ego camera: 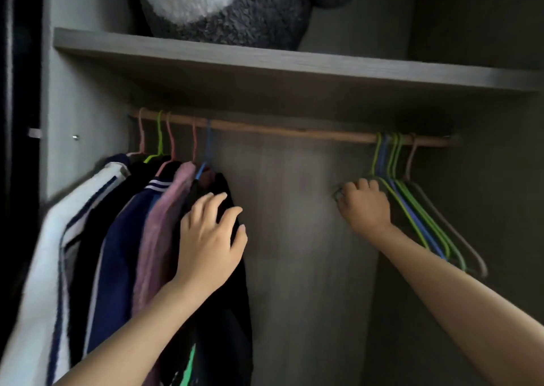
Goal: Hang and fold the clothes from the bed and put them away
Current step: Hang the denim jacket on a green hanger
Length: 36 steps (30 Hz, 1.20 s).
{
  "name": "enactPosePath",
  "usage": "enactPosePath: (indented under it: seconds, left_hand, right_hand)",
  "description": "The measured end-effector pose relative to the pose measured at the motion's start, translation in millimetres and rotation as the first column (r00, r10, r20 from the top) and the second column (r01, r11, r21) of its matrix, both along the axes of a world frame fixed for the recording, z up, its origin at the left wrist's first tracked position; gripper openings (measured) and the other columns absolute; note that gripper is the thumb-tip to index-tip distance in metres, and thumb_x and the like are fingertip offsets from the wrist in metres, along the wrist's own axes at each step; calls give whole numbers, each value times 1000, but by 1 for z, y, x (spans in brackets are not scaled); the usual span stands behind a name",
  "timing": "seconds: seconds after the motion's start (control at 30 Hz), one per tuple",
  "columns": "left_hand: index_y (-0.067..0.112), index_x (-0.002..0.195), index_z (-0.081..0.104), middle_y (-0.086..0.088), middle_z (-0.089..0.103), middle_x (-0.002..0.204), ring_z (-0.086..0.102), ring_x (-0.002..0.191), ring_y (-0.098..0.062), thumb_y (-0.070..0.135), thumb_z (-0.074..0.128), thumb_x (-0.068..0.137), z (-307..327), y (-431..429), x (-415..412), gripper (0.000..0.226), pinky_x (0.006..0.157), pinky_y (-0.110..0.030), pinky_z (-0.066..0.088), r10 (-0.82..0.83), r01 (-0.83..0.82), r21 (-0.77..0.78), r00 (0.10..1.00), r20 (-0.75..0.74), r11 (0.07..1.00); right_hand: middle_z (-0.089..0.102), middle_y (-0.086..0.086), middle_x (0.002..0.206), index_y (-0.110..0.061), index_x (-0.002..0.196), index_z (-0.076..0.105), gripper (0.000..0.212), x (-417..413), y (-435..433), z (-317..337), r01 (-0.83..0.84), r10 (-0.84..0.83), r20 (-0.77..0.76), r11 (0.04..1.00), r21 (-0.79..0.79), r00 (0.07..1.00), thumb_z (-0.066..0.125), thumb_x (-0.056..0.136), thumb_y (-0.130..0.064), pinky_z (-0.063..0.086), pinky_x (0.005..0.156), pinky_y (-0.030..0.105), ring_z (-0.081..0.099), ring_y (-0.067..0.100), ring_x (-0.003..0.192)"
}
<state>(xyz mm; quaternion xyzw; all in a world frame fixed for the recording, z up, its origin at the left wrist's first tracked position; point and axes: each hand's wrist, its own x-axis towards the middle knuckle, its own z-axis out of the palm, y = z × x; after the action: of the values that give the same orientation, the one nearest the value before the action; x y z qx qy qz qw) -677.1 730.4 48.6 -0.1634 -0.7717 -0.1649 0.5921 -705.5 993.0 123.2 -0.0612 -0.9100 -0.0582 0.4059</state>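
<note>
1. Both hands were up inside the wardrobe, under the shelf (265,61) with a big plush toy (223,8) on it.
2. The left hand (209,238) lay flat, fingers spread, on the black garment (223,312) at the end of the hung clothes (141,223). It was pressing, not gripping.
3. The right hand (365,206) was at the empty hangers (421,222), fingers curled round their left ends. The picture was too blurry to say which one it had.
4. The key bit: that bunch hung at the far right of the rod (294,132), well apart from the clothes on the left, with bare rod between. The hangers' long arms ran down and to the right from the hooks. The right hand was the near one by a mile.
5. My guess is a hanger was about to be unhooked for the next piece.
6. No bed or loose clothes were in view.
</note>
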Motion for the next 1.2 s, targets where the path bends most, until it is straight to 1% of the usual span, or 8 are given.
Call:
enactPosePath:
  seconds: [0.07,0.17,0.3,0.37,0.6,0.8,1.0,1.2]
  left_hand:
    - [9,89,70,-15,64,110,43,110,-27,31,42,80,-3,22,-4,37,78,-48,48,-48,48,-7,999,-3,999]
    - [10,85,70,-14,64,106,49,106,-28,31,41,79,-14,48,-6,36,75,-46,49,-111,112,-18,993,45,994]
    - [11,85,70,-13,65,104,60,98,-33,33,40,78,-29,63,-9,38,69,-45,51,-115,123,-44,981,153,991]
    - [12,85,70,-13,64,104,58,98,-31,34,39,78,-35,64,-10,39,68,-45,51,-111,122,-49,977,182,991]
    - [10,85,70,-14,65,102,63,93,-34,24,58,71,-44,58,1,23,65,-44,52,-115,133,-67,969,219,989]
    - [10,98,67,-14,64,105,64,94,-35,24,60,70,-53,55,7,32,65,-45,52,-153,160,-15,964,218,987]
    - [14,123,46,-17,60,116,55,104,-33,39,41,76,-86,75,7,53,65,-45,54,-182,188,9,937,299,982]
    - [12,122,42,-24,60,111,61,94,-45,39,43,74,-104,111,22,54,62,-49,53,-208,223,24,859,468,974]
  right_hand:
    - [60,23,83,0,81,63,26,16,25,-7,116,-114,-21,985,124,993,78,65,-14,48,62,42,58,40,82]
    - [54,18,61,-3,61,58,8,33,62,-21,230,-216,-92,956,180,972,65,58,-1,46,44,35,58,33,55]
    - [60,17,105,-1,109,51,20,56,76,-25,354,-367,39,917,185,929,44,89,0,53,69,38,65,35,91]
    - [61,10,117,-5,116,47,25,62,78,-18,358,-382,89,911,202,920,36,94,-3,51,78,34,63,29,105]
    - [64,14,108,-1,112,45,23,76,72,4,299,-303,22,948,112,953,40,90,1,45,71,35,63,36,99]
    - [63,21,105,-3,111,48,19,88,67,-1,207,-206,58,978,-12,977,39,94,-3,45,74,38,59,41,98]
    - [62,31,101,-1,109,58,25,98,76,20,-43,-40,-205,921,-386,978,39,97,-12,42,75,41,56,47,95]
    - [63,31,88,-1,107,59,26,112,68,14,-216,120,-282,915,-341,952,40,99,-16,41,65,38,57,45,78]
